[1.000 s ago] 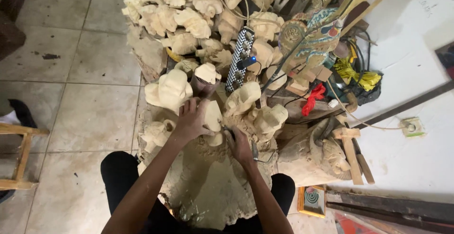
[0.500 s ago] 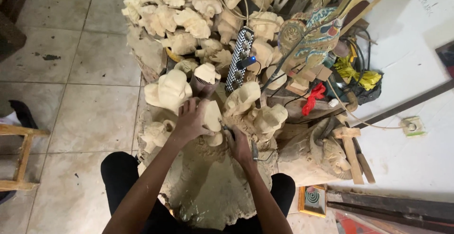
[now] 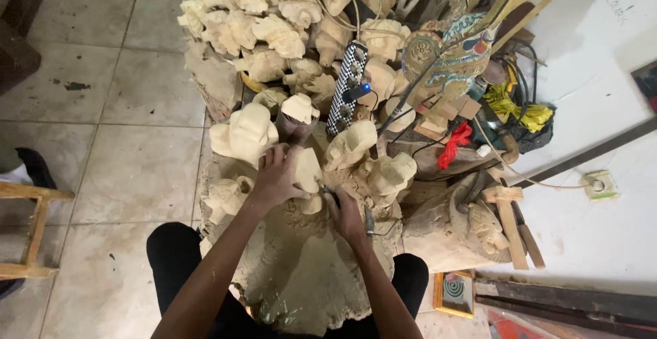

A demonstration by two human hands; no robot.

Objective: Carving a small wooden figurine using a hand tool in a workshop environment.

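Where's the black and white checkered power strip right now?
In the head view, the power strip stands just above centre, among the pale wood carvings, past the left hand and left of the painted carving.

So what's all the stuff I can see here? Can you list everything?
carving: one, pale wood, under the left hand
tool: one, thin, dark, in the right hand, tip at the carving
block: one, big, tan, in front of the knees
carved pieces: many, pale, piled at the top
power strip: one, black and white checked, amid the pile
painted carving: one, blue, red and gold, upper right
red cloth: one, right of the pile
mallet: one, wooden, right
stool: one, wooden, left edge
floor: grey tiles
left hand: on the carving
right hand: fingers around the tool
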